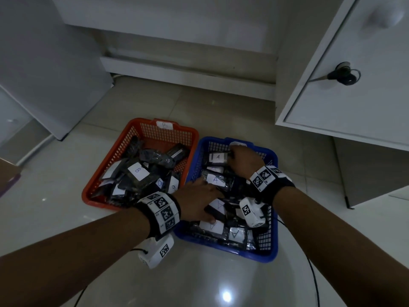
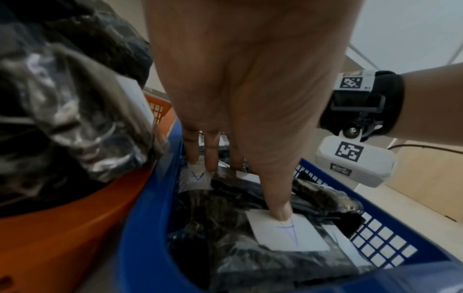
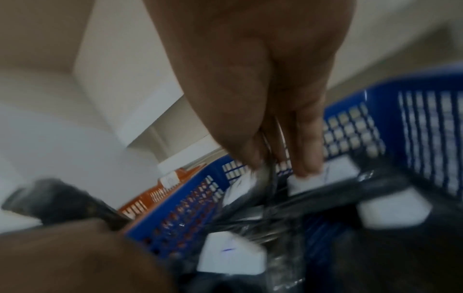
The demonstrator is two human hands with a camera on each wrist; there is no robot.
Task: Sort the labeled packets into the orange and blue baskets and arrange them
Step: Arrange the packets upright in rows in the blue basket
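Packets (image 1: 218, 157) marked A fill the blue basket (image 1: 273, 251), B ones the orange basket (image 1: 88, 196) at 9 o'clock; left hand (image 1: 199, 199) flat, fingers straight, pressing labels; right hand (image 1: 243, 160) pinches a far packet – arranging stage; next calls for squaring rows.

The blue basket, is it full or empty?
Nearly full. The blue basket holds many dark packets with white A labels, covering its floor.
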